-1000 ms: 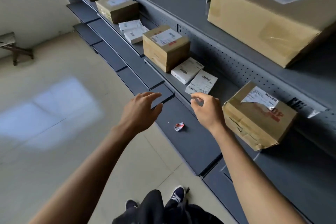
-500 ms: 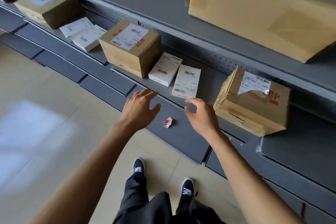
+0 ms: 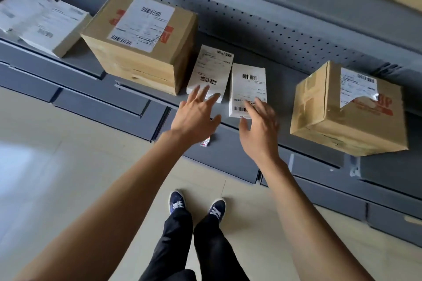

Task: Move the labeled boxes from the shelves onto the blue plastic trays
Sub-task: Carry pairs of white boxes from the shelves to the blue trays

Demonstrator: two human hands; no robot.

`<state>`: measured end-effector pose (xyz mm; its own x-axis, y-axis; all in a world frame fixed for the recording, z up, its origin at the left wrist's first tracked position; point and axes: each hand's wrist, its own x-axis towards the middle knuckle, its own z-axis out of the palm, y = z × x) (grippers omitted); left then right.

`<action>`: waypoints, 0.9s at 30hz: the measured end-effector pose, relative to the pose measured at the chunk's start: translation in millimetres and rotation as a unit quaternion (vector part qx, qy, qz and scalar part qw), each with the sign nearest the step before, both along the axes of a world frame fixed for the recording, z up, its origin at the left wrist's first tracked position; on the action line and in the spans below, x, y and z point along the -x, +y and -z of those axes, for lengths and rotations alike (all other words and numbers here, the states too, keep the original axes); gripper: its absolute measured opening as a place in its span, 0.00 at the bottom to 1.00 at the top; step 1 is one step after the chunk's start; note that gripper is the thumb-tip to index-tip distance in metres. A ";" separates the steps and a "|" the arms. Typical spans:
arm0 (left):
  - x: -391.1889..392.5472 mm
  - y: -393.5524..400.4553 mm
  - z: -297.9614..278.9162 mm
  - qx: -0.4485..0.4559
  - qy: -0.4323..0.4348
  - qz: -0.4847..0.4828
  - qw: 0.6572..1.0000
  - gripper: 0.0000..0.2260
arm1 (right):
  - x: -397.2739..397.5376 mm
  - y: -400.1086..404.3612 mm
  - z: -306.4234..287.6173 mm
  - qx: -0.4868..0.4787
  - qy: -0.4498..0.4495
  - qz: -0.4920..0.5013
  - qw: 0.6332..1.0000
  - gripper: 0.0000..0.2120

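Both hands are reaching further in than half a second ago, when they were hovering short of the shelf edge over the lower ledge; now they are arriving at the two small white labeled boxes in the middle of the frame. The left hand [image 3: 198, 113] is spreading its fingers wide, fingertips overlapping the near end of the left white box [image 3: 210, 72], nothing gripped yet. The right hand [image 3: 260, 125] is also opening wide, fingers lying over the near end of the right white box [image 3: 248, 89], thumb out to the side, no hold closed. Cannot tell whether the fingers are actually touching the boxes or just above them. The head is also tilting down more, feet showing at bottom centre. Both white boxes are sitting flat on the grey shelf [image 3: 280, 68], side by side, just right of the cardboard box [image 3: 141, 41] at upper centre-left, with a torn-label carton [image 3: 349, 107] at the right. A small red-white scrap [image 3: 204, 143] is lying on the lower ledge, half hidden under the left wrist. Judging from this, a two-handed pickup is starting, one box per hand; no blue trays in view, so carrying is yet to come
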<state>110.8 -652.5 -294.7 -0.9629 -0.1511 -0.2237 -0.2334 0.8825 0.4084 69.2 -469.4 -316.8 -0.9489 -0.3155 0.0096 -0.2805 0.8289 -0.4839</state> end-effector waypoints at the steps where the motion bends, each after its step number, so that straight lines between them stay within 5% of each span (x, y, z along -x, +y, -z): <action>1: 4.7 -1.6 4.7 0.009 -0.005 0.004 1.000 0.29 | 1.1 -1.8 5.3 -0.005 0.004 -0.001 1.000 0.23; 14: 34.3 0.3 38.3 0.101 0.041 -0.007 0.994 0.33 | 39.5 -14.7 40.6 -0.046 0.019 0.019 0.999 0.38; 27: 52.7 6.5 54.0 0.135 0.094 -0.038 0.986 0.31 | 28.4 -9.4 51.9 -0.032 0.032 0.071 0.996 0.38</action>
